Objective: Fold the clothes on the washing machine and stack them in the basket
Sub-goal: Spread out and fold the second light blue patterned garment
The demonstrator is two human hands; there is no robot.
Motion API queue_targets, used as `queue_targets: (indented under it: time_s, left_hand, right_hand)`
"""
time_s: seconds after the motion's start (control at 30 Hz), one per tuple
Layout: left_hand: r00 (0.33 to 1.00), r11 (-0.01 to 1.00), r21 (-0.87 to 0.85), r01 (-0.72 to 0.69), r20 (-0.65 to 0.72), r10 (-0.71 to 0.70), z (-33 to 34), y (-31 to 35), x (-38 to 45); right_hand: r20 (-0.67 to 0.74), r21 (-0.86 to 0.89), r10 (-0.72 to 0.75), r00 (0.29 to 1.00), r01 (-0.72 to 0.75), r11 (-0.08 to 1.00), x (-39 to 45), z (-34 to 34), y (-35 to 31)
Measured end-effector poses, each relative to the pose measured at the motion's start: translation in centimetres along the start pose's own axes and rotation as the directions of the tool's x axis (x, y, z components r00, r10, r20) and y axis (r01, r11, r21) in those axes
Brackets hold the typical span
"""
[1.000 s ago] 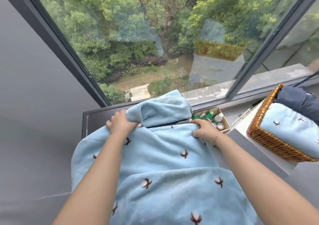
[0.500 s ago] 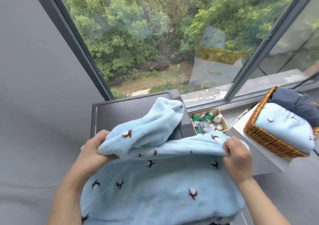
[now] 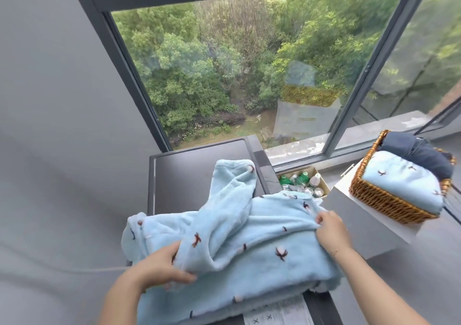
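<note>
1. Gripping the near left part of the pale blue fleece garment (image 3: pixel 249 240), the left hand (image 3: pixel 159 262) closes its fingers on a bunched fold, thumb on top.
2. The right hand (image 3: pixel 333 231) pinches the garment's right edge between fingers and thumb, the cloth puckering at the grip.
3. That one garment, dotted with small dark sprig motifs, lies spread over the dark top of the washing machine (image 3: pixel 184 175); one sleeve or hood part runs up and away toward the machine's back edge.
4. A printed sheet (image 3: pixel 279 313) shows at the near edge of the machine, partly under the garment.
5. Right of the machine, a white table (image 3: pixel 361 220) carries one wicker basket (image 3: pixel 389 200).
6. The basket holds two folded pieces: a pale blue one (image 3: pixel 401 180) of the same print in front, a dark navy one (image 3: pixel 416 150) behind.
7. Between machine and table sits one cardboard box (image 3: pixel 321 180) of small bottles, several with green caps; their count is unclear.
8. Beyond stands a large window (image 3: pixel 237 75) over trees.
</note>
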State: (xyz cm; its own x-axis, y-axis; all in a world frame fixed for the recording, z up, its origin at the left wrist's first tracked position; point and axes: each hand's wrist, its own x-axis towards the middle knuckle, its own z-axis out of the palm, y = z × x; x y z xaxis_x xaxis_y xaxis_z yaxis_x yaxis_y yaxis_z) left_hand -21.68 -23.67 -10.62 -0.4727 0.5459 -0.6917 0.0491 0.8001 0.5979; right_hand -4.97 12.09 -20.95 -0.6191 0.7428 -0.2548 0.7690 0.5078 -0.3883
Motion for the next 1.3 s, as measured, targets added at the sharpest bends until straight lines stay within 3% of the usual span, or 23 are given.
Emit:
queue_targets:
  time_s: [0.1,0.13,0.2,0.23,0.3,0.33,0.37,0.47,0.53,0.6,0.63,0.67,0.77,0.9,0.97,1.0,1.07,1.17,1.3]
  left_hand:
    - [0.999,0.998,0.056,0.022,0.043,-0.024,-0.6,-1.9,-0.3]
    - [0.999,0.999,0.036,0.004,0.046,-0.005,-0.9,-2.3,-0.5]
    - [0.999,0.997,-0.059,-0.05,0.009,0.051,-1.3,-2.6,-0.7]
    - [0.995,0.992,-0.102,-0.076,-0.075,0.069,-1.4,-2.6,-0.5]
    - [0.93,0.992,-0.086,-0.088,-0.363,0.051,-2.4,-3.6,0.1]
    - [0.896,0.999,-0.002,-0.052,-0.442,0.046,-3.2,-4.2,0.7]
    - [0.897,0.996,0.087,0.007,-0.441,0.032,-4.0,-5.0,1.1]
    - [0.96,0.953,0.223,0.205,-0.234,-0.152,-5.0,-7.1,2.8]
    - [0.939,0.944,0.288,0.161,-0.34,-0.056,-4.5,-7.9,3.8]
    - [0.853,0.933,0.357,0.046,-0.5,0.149,-4.1,-7.9,3.7]
    - [0.828,0.941,0.339,0.02,-0.533,0.175,-4.0,-8.2,3.5]
    - [0.848,0.954,0.298,0.023,-0.511,0.139,-4.2,-8.4,2.9]
    - [0.903,0.955,0.247,0.162,-0.429,-0.042,-4.8,-8.7,1.1]
    - [0.926,0.883,0.365,0.296,-0.335,-0.172,-4.7,-7.9,0.0]
    - [0.951,0.851,0.449,0.272,-0.259,-0.168,-4.2,-6.6,0.1]
    - [0.971,0.887,0.419,0.194,-0.213,-0.112,-3.9,-5.9,0.1]
    - [0.987,0.982,0.188,0.017,-0.16,0.013,-2.8,-3.6,-0.1]
    - [0.967,0.985,-0.092,-0.149,-0.224,0.125,-0.9,-1.7,0.3]
    - [0.954,0.979,-0.136,-0.15,-0.28,0.107,-0.6,-2.3,0.1]
  right_hand:
    - [-0.183,0.284,0.01,0.983,0.044,0.958,-1.0,-1.5,-3.0]
    - [-0.157,0.429,0.036,0.987,0.035,0.902,-1.1,-2.1,-4.7]
    - [0.088,0.713,0.083,0.993,-0.121,0.691,-0.8,-2.2,-8.7]
    - [0.242,0.774,0.094,0.966,-0.25,0.582,-0.5,-1.9,-10.3]
    - [0.477,0.748,0.083,0.875,-0.454,0.483,0.0,-0.8,-13.6]
    - [0.541,0.726,0.078,0.837,-0.512,0.458,0.3,-0.4,-14.5]
    - [0.594,0.713,0.062,0.802,-0.56,0.421,0.7,0.0,-15.5]
    - [0.738,0.635,0.044,0.673,-0.715,0.294,1.7,0.4,-17.6]
    - [0.816,0.566,-0.003,0.579,-0.796,0.216,1.9,0.5,-18.9]
    - [0.837,0.547,-0.094,0.539,-0.826,0.137,1.9,0.9,-19.7]
    - [0.823,0.566,-0.123,0.555,-0.82,0.087,2.0,1.1,-19.8]
    - [0.782,0.612,-0.169,0.6,-0.79,0.025,2.0,1.2,-19.8]
    - [0.491,0.791,-0.332,0.806,-0.572,-0.218,2.0,0.4,-18.8]
    - [0.278,0.795,-0.346,0.896,-0.416,-0.44,2.3,-1.9,-16.3]
    - [0.227,0.801,-0.346,0.911,-0.376,-0.466,1.9,-3.3,-15.4]
    - [0.199,0.807,-0.336,0.921,-0.348,-0.477,1.7,-3.7,-15.2]
    - [0.148,0.819,-0.327,0.933,-0.301,-0.488,0.4,-5.1,-14.8]
    - [0.105,0.828,-0.301,0.948,-0.251,-0.502,-2.2,-7.3,-13.5]
    - [0.11,0.909,-0.293,0.95,-0.215,-0.358,-4.0,-9.1,-11.6]
